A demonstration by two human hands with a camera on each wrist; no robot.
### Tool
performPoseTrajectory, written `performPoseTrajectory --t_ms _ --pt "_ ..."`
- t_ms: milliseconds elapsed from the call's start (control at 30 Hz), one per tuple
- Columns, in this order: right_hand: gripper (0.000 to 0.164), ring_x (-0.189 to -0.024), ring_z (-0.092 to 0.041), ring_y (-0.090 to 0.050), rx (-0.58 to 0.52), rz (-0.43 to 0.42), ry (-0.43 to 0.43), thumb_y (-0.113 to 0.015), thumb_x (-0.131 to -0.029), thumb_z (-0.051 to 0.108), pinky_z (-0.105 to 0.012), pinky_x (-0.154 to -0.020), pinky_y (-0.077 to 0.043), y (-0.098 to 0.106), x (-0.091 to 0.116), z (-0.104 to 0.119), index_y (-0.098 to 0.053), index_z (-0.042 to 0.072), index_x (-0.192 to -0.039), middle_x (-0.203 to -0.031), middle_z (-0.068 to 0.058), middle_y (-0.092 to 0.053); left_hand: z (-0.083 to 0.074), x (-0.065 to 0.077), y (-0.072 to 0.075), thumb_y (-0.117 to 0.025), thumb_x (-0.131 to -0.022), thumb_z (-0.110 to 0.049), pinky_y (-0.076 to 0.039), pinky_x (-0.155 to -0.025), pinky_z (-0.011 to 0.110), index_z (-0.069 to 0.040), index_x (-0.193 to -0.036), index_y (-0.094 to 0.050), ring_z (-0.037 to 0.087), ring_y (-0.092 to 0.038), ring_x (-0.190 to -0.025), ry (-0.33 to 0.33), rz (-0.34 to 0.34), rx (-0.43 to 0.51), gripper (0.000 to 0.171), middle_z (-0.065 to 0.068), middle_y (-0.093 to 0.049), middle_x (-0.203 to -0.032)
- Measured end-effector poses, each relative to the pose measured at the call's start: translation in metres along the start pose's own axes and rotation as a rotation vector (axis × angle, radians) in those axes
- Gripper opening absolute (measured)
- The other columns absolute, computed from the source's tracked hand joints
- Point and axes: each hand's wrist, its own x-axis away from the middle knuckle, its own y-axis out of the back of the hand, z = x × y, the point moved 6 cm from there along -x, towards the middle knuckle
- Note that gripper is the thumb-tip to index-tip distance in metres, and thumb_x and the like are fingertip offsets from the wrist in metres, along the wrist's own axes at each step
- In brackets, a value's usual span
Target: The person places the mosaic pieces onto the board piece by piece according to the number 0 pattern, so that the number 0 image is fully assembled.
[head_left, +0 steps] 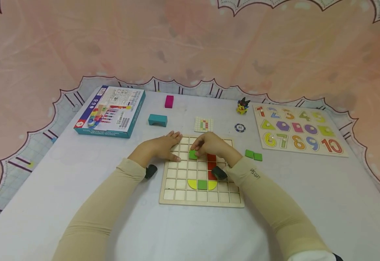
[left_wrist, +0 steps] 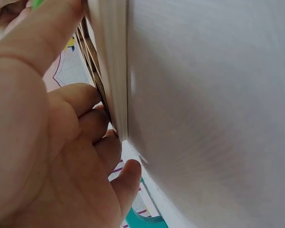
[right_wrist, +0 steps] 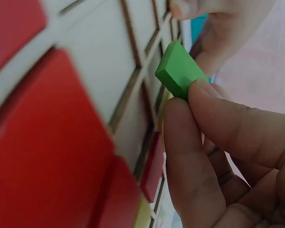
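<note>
My right hand (head_left: 212,144) pinches a green square tile (head_left: 193,155) between thumb and finger over the upper middle of a wooden grid board (head_left: 170,195). In the right wrist view, the green tile (right_wrist: 178,71) is tilted, with its edge towards the grid. My left hand (head_left: 162,146) rests on the board's left edge, thumb and fingers spread. Red tiles (head_left: 211,165) form a column in the grid, partly hidden by my right hand and a dark wrist camera. Nearer to me, another green tile (head_left: 202,185) sits between two rounded yellow pieces (head_left: 192,184).
Two loose green tiles (head_left: 253,155) lie right of the board. Beyond it are a pattern card (head_left: 204,124), a poker chip (head_left: 240,127), a teal block (head_left: 158,120), a pink block (head_left: 169,102) and a yellow figurine (head_left: 242,106). A box (head_left: 111,111) and a number puzzle (head_left: 302,130) flank them.
</note>
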Motion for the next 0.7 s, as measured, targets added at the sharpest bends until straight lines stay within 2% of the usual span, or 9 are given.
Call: performPoseTrajectory --t_ms 133,333,467,567,700 --pt "0.018 -0.079 -0.012 -0.056 0.073 -0.003 0.006 -0.07 -0.076 0.0 -0.02 -0.068 -0.047 -0.002 -0.003 -0.001 -0.072 0.004 -0.093 -0.085 -0.004 -0.065 -0.001 0.001 0.001 -0.063 -0.084 -0.042 -0.007 -0.115 0.048 -0.007 -0.148 -0.007 0.03 0.004 -0.142 -0.004 -0.003 -0.008 0.092 0.01 -0.003 -0.155" --pt "0.017 -0.075 -0.013 -0.054 0.236 -0.009 0.007 -0.067 -0.078 0.0 -0.021 -0.067 -0.046 -0.008 -0.002 0.009 -0.072 0.005 -0.094 -0.085 -0.005 -0.067 -0.001 0.001 0.002 -0.063 -0.084 -0.041 -0.007 -0.115 0.047 -0.007 -0.148 -0.007 0.029 0.005 -0.142 0.008 -0.002 -0.007 0.092 0.01 -0.003 -0.155" --pt "0.017 -0.077 -0.014 -0.054 0.335 -0.019 -0.003 -0.065 -0.082 0.001 -0.024 -0.071 -0.048 -0.012 0.001 0.013 -0.072 0.006 -0.097 -0.092 -0.006 -0.068 -0.001 0.001 0.002 -0.064 -0.084 -0.04 -0.006 -0.115 0.048 -0.007 -0.148 -0.007 0.029 0.005 -0.142 0.006 0.001 0.012 0.092 0.01 -0.003 -0.155" --pt "0.016 -0.079 -0.015 -0.055 0.369 -0.028 0.0 -0.065 -0.083 0.003 -0.026 -0.074 -0.048 -0.012 0.002 0.013 -0.073 0.007 -0.097 -0.095 -0.005 -0.068 0.0 0.0 0.001 -0.064 -0.084 -0.04 -0.006 -0.115 0.048 -0.007 -0.148 -0.007 0.03 0.005 -0.142 0.002 0.0 0.02 0.092 0.011 -0.003 -0.155" --pt "0.015 -0.078 -0.014 -0.056 0.359 -0.026 0.038 -0.067 -0.081 0.004 -0.025 -0.073 -0.048 -0.008 0.005 0.013 -0.073 0.007 -0.095 -0.091 -0.005 -0.068 0.001 -0.001 -0.001 -0.063 -0.084 -0.041 -0.007 -0.115 0.048 -0.008 -0.148 -0.006 0.029 0.005 -0.142 0.001 0.002 0.005 0.092 0.011 -0.003 -0.155"
